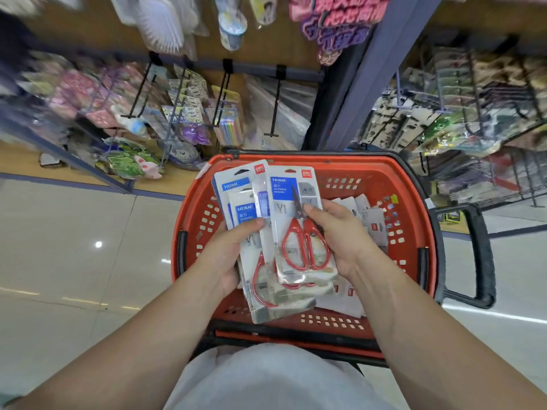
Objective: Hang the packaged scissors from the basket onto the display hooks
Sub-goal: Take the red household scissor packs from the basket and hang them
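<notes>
- Left hand (233, 253) grips a fanned stack of packaged scissors (245, 202) from below, thumb across the fronts, above the red basket (370, 164)
- Right hand (340, 232) pinches the front pack (296, 220) at its right edge, thumb on the blister near the blades
- Further packs (370, 220) lie in the basket, right of the hands
- An empty black display hook (275, 105) hangs on the far rack (251, 68), well apart from the hands
- Risk: the packs overlap loosely; drawing the front one away could drag a neighbour out of the left grip
- Risk: the hang slot at each card top looks narrow; a tilted pack may miss the hook tip
- Labels: the blue panel (284, 187) reads "HOME"; the red corner tab (306, 174) appears to read "deli"; the Chinese lines beneath are too small to read
</notes>
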### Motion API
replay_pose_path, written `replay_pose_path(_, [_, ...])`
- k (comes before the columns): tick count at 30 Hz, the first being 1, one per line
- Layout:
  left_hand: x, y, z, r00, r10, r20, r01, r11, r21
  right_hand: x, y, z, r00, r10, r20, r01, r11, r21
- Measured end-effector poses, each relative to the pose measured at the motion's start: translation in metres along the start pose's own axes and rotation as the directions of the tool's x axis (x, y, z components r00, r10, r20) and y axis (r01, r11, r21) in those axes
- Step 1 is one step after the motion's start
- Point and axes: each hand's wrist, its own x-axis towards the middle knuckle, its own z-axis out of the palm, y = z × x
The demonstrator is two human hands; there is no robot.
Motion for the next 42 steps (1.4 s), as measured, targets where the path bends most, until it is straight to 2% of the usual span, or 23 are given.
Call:
replay_pose_path(8, [-0.043,0.006,-0.004,0.985,0.093,-0.143,-0.097,0.995,-0.020,-0.022,-0.020,0.031,0.997,0.020,0.073,-0.017,0.999,-0.045])
replay_pose_path(19, [-0.073,0.033,-0.087,0.995,0.072,-0.068,-0.082,0.986,-0.147,-0.049,0.002,0.120,0.998,-0.048,0.050,0.055,0.988,-0.147])
replay_pose_path(25, [-0.080,0.097,-0.172,0.990,0.130,-0.060,-0.139,0.968,-0.207,-0.039,0.005,0.230,0.998,-0.062,0.030,0.065,0.991,-0.116])
replay_pose_path(32, [-0.096,0.181,-0.265,0.989,0.138,-0.048,-0.146,0.949,-0.278,-0.038,-0.008,0.348,0.988,-0.154,0.016,0.155,0.985,-0.071])
replay_pose_path(37, [-0.104,0.231,-0.301,0.979,0.194,-0.065,-0.205,0.926,-0.316,-0.049,-0.030,0.384,0.975,-0.222,0.027,0.222,0.975,0.010])
replay_pose_path(42, [-0.112,0.282,-0.306,0.965,0.258,-0.038,-0.256,0.912,-0.319,-0.053,-0.064,0.399,0.937,-0.350,0.011,0.350,0.937,0.005])
